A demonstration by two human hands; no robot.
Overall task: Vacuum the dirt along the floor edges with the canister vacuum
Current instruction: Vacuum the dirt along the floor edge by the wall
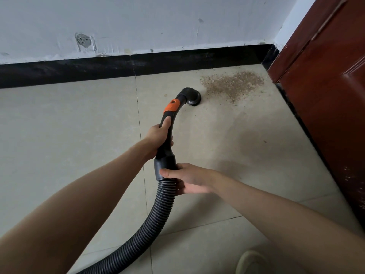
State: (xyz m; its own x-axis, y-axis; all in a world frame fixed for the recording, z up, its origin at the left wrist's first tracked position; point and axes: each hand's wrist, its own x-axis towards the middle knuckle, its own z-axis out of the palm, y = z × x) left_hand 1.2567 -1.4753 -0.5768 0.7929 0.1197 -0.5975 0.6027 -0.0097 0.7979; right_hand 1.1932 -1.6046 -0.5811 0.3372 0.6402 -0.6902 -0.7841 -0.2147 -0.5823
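Indoor room of a home, corner area. Beige tiled floor (pixel 79 135) with grout lines; white plastered wall (pixel 158 20) at 12 o'clock, scuffed, with a patched hole (pixel 83 40). Black skirting (pixel 98 69) along the wall foot. Red-brown wooden door (pixel 325 76) at 2 o'clock. Dirt (pixel 233 85) scattered in the corner at 1 o'clock.

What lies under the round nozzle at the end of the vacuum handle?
The nozzle sits mouth-down on the tiled floor, just left of the dirt pile. Its rim hides whatever lies directly beneath.
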